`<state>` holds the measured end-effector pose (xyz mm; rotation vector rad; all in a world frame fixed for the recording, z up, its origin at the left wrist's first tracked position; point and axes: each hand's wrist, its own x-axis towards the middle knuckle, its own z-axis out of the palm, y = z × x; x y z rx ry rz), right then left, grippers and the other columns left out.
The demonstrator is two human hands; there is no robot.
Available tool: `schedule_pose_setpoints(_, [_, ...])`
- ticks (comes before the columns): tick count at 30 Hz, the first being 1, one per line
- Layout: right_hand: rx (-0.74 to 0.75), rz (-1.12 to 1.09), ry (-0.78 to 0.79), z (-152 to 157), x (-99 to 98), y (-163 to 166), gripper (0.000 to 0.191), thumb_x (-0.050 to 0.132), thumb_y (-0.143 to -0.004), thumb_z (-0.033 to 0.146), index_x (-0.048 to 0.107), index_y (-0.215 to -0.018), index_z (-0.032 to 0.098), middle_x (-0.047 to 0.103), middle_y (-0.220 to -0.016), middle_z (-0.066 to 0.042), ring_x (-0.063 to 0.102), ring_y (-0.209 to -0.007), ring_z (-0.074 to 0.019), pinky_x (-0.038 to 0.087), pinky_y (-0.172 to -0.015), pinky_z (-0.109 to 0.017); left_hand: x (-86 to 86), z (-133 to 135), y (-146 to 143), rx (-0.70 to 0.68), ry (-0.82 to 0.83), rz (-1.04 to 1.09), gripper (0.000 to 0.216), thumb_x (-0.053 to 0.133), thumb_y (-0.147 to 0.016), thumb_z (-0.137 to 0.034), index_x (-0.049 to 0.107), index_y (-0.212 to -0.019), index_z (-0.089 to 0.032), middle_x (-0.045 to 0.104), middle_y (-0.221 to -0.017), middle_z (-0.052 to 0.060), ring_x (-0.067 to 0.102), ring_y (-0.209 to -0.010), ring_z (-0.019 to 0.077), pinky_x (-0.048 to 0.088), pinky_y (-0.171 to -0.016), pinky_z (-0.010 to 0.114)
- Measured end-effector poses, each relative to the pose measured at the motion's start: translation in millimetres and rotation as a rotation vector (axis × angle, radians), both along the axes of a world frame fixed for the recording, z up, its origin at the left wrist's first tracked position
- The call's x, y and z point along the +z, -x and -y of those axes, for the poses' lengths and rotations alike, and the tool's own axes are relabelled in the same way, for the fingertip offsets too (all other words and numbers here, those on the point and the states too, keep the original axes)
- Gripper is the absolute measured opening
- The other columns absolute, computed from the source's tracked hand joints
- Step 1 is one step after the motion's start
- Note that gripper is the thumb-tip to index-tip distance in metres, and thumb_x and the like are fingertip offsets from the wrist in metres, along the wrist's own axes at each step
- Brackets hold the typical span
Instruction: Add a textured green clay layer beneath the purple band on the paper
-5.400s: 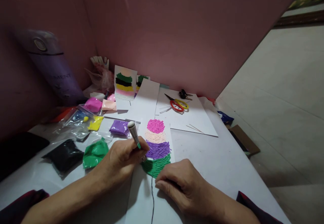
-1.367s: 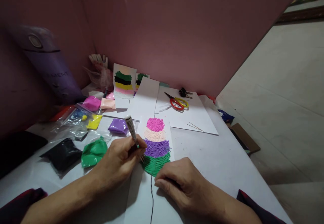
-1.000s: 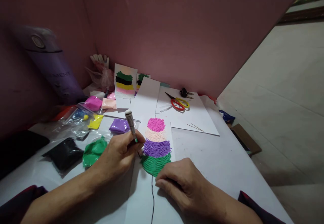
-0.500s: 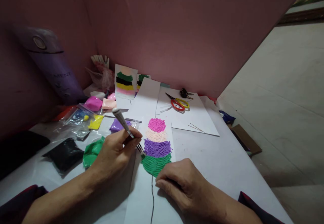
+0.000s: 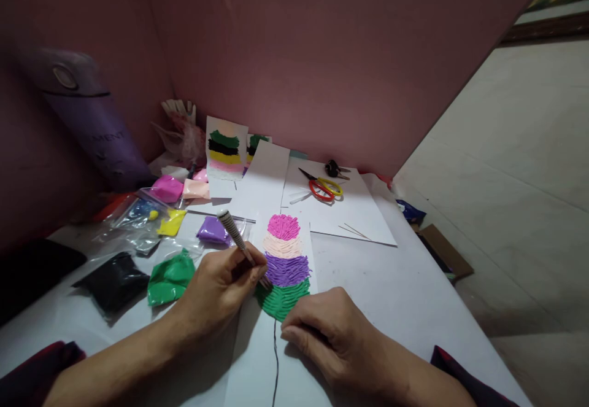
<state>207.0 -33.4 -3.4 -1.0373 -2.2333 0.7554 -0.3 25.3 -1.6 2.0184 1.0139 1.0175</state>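
My left hand [image 5: 225,281] is closed in a pinch round a fork [image 5: 234,229] with a patterned handle, which slants up to the left. The fork's prongs reach the left side of the green clay band, partly hidden by my fingers. Ridged clay bands in pink, peach, purple and green [image 5: 281,299] lie stacked on a white paper strip [image 5: 251,367], with a dark line running down below them. My right hand [image 5: 329,336] rests with curled fingers on the strip, touching the green band's lower right edge; nothing shows in it.
Bags of green [image 5: 171,277], black [image 5: 113,283] and purple clay [image 5: 214,230] lie on the left. Scissors [image 5: 324,187] sit on white paper at the back. A purple bottle [image 5: 99,121] stands far left, and a striped clay card [image 5: 225,149] leans at the wall.
My left hand has moved slightly right with the fork, whose prongs have shifted from the green band's left edge onto the band. My right hand stays in nearly the same place.
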Motion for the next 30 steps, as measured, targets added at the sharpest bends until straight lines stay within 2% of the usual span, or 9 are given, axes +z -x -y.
schedule_pose_setpoints(4, [-0.004, -0.029, -0.015, 0.8, 0.5, 1.3, 0.017, 0.057, -0.087, 0.019, 0.072, -0.08, 0.014, 0.068, -0.063, -0.003, 0.057, -0.054, -0.011, 0.041, -0.053, -0.022, 2.3, -2.2, 2.2, -0.011, -0.077, -0.046, 0.012, 0.048, -0.086, -0.016, 0.059, -0.08, -0.018, 0.06, -0.063, -0.002, 0.055, -0.054, 0.0112, 0.046, -0.053, 0.023])
schedule_pose_setpoints(9, [-0.008, 0.003, 0.015, 0.7, 3.3, 1.1, 0.016, 0.058, -0.087, 0.017, 0.072, -0.081, 0.014, 0.069, -0.064, -0.002, 0.057, -0.054, -0.0102, 0.041, -0.054, -0.021, 5.7, -3.9, 4.3, 0.0, -0.09, -0.076, 0.014, 0.046, -0.086, -0.016, 0.059, -0.081, -0.016, 0.064, -0.065, 0.0, 0.06, -0.057, 0.0138, 0.049, -0.054, 0.026])
schedule_pose_setpoints(15, [-0.007, 0.022, 0.048, 0.5, 5.9, 0.7, 0.016, 0.057, -0.087, 0.018, 0.071, -0.079, 0.015, 0.068, -0.063, -0.001, 0.058, -0.055, -0.0096, 0.041, -0.054, -0.02, 6.3, -4.7, 4.0, 0.023, -0.162, -0.086, 0.014, 0.046, -0.086, -0.014, 0.059, -0.08, -0.017, 0.06, -0.063, -0.001, 0.055, -0.053, 0.0122, 0.046, -0.051, 0.024])
schedule_pose_setpoints(23, [0.01, 0.01, 0.049, 0.3, 1.3, -0.3, 0.015, 0.058, -0.087, 0.018, 0.071, -0.082, 0.015, 0.069, -0.065, -0.001, 0.059, -0.056, -0.0101, 0.042, -0.056, -0.021, 3.7, -5.1, 8.1, 0.076, -0.353, -0.089, 0.011, 0.049, -0.087, -0.013, 0.058, -0.086, -0.018, 0.064, -0.067, -0.001, 0.058, -0.056, 0.0104, 0.045, -0.053, 0.022])
schedule_pose_setpoints(26, [0.006, 0.007, 0.028, 0.0, -1.0, -1.0, 0.014, 0.058, -0.086, 0.018, 0.071, -0.082, 0.014, 0.069, -0.065, -0.002, 0.06, -0.056, -0.0109, 0.043, -0.056, -0.022, 3.5, -3.0, 6.9, 0.048, -0.332, -0.062, 0.01, 0.05, -0.087, -0.012, 0.058, -0.086, -0.018, 0.063, -0.066, -0.002, 0.058, -0.055, 0.0089, 0.045, -0.054, 0.02])
schedule_pose_setpoints(30, [-0.017, -0.003, 0.008, -0.1, -1.5, -0.7, 0.016, 0.058, -0.086, 0.019, 0.072, -0.08, 0.013, 0.069, -0.064, -0.003, 0.058, -0.054, -0.0112, 0.042, -0.054, -0.022, 2.3, -1.0, 3.4, -0.012, -0.197, -0.008, 0.009, 0.051, -0.086, -0.012, 0.058, -0.084, -0.018, 0.06, -0.064, -0.004, 0.055, -0.053, 0.0076, 0.045, -0.05, 0.017])
